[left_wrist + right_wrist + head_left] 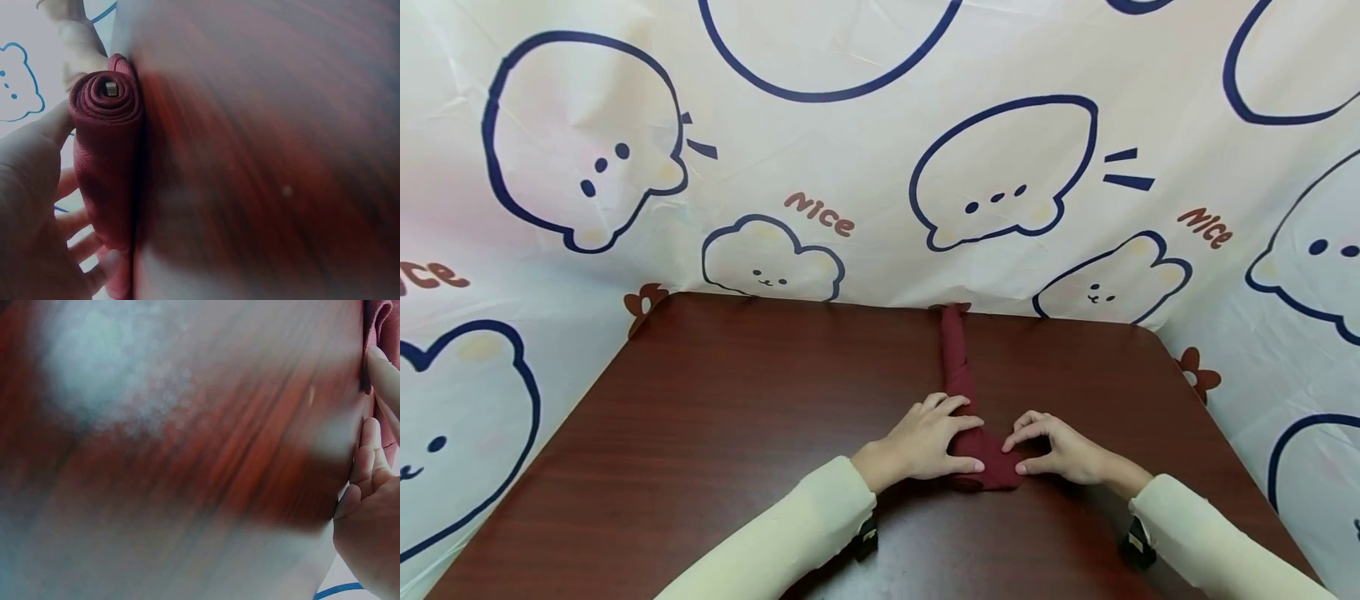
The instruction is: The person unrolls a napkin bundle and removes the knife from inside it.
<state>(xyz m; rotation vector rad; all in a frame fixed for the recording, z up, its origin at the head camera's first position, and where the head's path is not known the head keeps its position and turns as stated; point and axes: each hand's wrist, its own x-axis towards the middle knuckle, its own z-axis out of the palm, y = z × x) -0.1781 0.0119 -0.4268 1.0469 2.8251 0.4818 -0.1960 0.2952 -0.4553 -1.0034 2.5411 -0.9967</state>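
Note:
A dark red cloth [957, 354] lies rolled into a long tube that runs away to the table's far edge. At its near right side a flat part [1000, 471] is spread on the table. My left hand [925, 437] rests on the roll from the left, fingers spread and reaching over it. The left wrist view shows the roll's spiral end [106, 115], with a small pale piece in its middle. My right hand [1067, 450] pinches the right edge of the flat part with thumb and forefinger. In the right wrist view, the thumb [382, 369] touches a raised cloth edge [373, 325].
The brown wood-grain table [760, 375] extends around the cloth. A pale sheet [865, 167] with cartoon outlines hangs behind it and along both sides. The cloth's far end reaches this sheet.

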